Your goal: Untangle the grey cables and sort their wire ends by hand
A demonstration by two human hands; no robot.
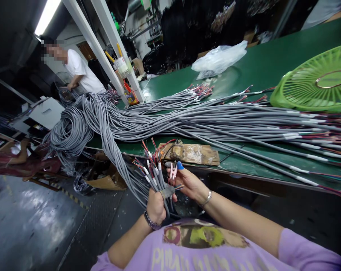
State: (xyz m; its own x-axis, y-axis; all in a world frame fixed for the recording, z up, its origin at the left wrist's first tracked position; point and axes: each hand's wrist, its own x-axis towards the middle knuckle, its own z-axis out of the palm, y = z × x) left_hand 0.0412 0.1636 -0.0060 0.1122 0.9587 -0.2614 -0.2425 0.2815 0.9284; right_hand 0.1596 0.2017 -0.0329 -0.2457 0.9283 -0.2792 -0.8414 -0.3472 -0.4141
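My left hand (156, 206) is wrapped round a bunch of grey cables (159, 180) in front of my body. Their white-banded ends point up and fan out into thin coloured wires. Grey tape covers the thumb of that hand. To the right, my right hand (187, 182) is closed on a small white connector (173, 171) with thin reddish wires below it. A blue covering is on one of its fingertips. Just beyond my hands, a wooden block (201, 154) lies at the edge of the green table (272, 165).
Long grey cables (147, 122) stretch across the table and hang over its edge at left. A green fan (317, 81) stands at right, with a plastic bag (219, 60) farther back. White posts (108, 45) rise behind. One person (81, 71) stands far left; another's arm (17, 152) is lower left.
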